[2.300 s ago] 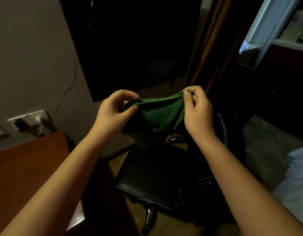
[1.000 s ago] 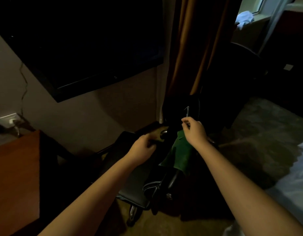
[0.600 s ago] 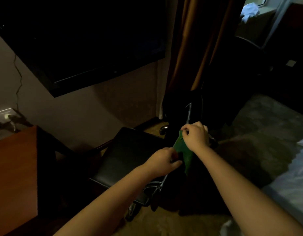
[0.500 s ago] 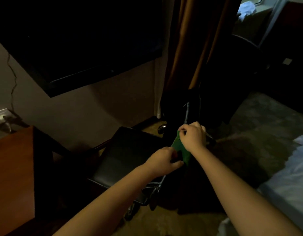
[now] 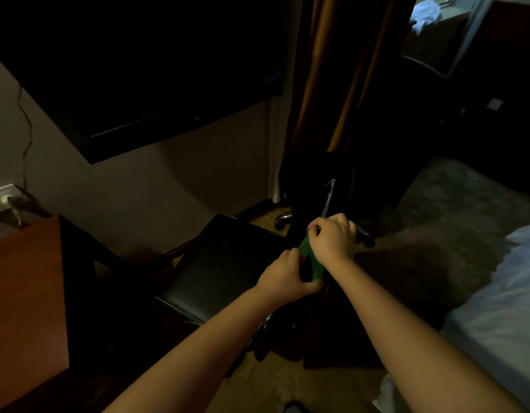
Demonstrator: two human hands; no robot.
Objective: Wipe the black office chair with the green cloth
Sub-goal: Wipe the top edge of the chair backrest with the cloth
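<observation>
**Between both hands: cloth stood on end at the chair's rear edge**

Just under the R hand [image 5: 332, 238] hung the green cloth [image 5: 315, 266]. Its long axis ran near vertical, top end tipped a bit toward the seat. R hand's fingers were curled tight, pinching the upper end. L hand [image 5: 284, 277], lower and nearer the person, gripped the bottom end, thumb hooked under it. So both hands were clamped on it, w/ the cloth bunched narrow btwn them, not spread flat.

To the L hand's left, right beside it, lay the seat of the black office chair [image 5: 228, 263], a broad flat pad. L hand was the closer of the two to that pad. Beyond the R hand rose a dark upright part w/ a chrome strip [image 5: 329, 198], prob. the backrest frame. It was too dim to say if the cloth touched it.

My read: the next move turned on which way the cloth went, left onto the pad or up along the upright. For the pad it would need opening out first.

Room: open seat to the left as far as its front and far edges. The desk [image 5: 25, 293] stood well off beyond that. The bed [image 5: 502, 308] was close on the R forearm's side, and the curtain [image 5: 326, 84] hung behind the upright, so reach past it looked cramped.
</observation>
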